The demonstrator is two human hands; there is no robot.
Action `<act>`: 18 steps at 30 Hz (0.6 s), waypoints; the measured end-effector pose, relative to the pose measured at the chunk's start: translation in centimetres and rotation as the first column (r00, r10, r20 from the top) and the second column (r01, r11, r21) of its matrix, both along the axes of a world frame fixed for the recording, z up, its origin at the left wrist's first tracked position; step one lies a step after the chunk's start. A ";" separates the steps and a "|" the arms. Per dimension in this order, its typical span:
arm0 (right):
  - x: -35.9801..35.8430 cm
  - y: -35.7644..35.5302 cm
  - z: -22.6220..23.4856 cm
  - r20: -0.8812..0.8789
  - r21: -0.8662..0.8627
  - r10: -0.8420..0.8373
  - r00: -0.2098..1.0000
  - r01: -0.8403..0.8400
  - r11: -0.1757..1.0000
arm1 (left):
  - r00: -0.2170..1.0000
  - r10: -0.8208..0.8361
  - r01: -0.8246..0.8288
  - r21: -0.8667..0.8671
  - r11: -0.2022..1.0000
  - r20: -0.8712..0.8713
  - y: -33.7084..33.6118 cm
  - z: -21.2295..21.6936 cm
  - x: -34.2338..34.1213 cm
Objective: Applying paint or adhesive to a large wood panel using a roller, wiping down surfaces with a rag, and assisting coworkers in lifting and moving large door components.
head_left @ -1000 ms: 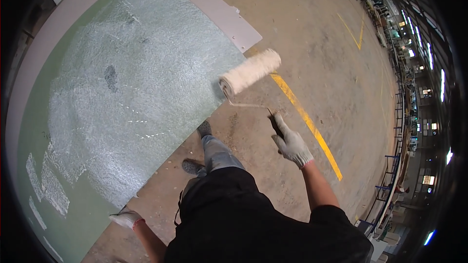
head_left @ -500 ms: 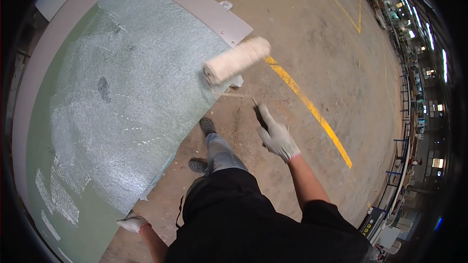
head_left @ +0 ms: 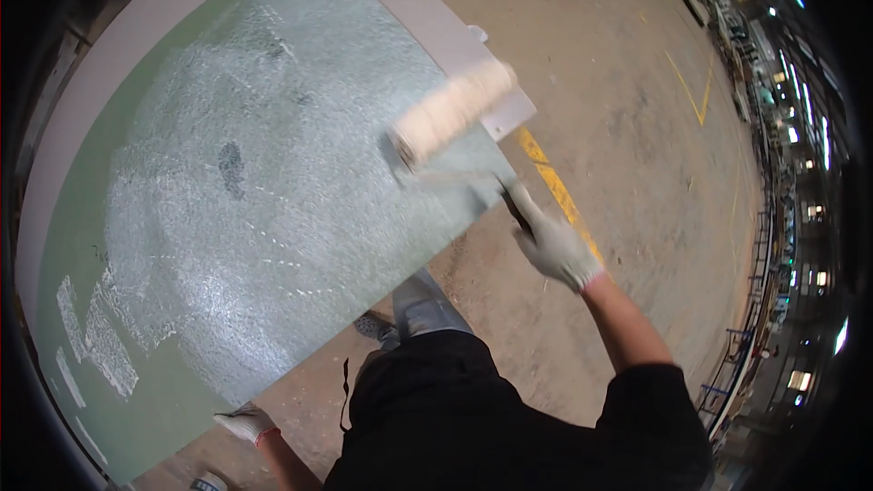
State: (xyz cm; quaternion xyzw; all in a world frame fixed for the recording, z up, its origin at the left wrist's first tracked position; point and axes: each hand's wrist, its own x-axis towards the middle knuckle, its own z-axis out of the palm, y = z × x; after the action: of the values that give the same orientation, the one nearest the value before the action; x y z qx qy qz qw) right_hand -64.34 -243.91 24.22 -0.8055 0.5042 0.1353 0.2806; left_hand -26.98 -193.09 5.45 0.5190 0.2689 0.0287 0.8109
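Slanting across the right part of a green panel (head_left: 173,423), a paint roller (head_left: 455,109) with a fluffy cream sleeve reached past the panel's far edge over a pale sheet (head_left: 418,9). The sleeve was blurred, so whether its nap touched the surface could not be told. A thin wire frame ran from its nearer end to a dark handle (head_left: 518,211).

The right hand (head_left: 555,247), in a whitish knit glove, was closed around that handle, the index finger stretched along it and the thumb bent at its side. The left hand (head_left: 245,421), gloved alike with a red cuff, was at the panel's near edge, fingers pointing left; whether it gripped the edge or merely rested there could not be told.

A glossy whitish coating (head_left: 309,155) covered much of the panel, with bare green along the left and separate streaks (head_left: 109,345) at the lower left. Beyond lay a brown floor (head_left: 618,73) with a yellow line (head_left: 566,200) near the right hand. Below the panel's near edge showed a jeans leg (head_left: 426,305) and a dark shoe (head_left: 371,325).
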 end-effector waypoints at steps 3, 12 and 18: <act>14.2 -8.5 0.6 0.074 0.013 0.109 0.991 -0.111 0.994 | 0.993 0.109 -0.106 0.070 0.992 -0.043 1.2 0.4 -0.2; 47.5 -26.8 -5.8 0.280 -0.059 0.233 0.931 -0.225 0.972 | 0.953 0.264 -0.253 0.084 0.964 -0.149 0.5 0.7 -0.4; 44.5 -27.0 -6.9 0.254 -0.197 0.321 0.912 -0.276 0.941 | 0.963 0.220 -0.204 0.117 0.972 -0.154 -2.3 0.8 0.0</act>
State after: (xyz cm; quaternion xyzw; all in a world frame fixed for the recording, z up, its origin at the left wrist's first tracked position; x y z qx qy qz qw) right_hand -19.86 -270.87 17.31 -0.9036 0.3387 0.0201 0.2614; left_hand -27.02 -195.36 6.22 0.5279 0.3875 0.0856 0.7509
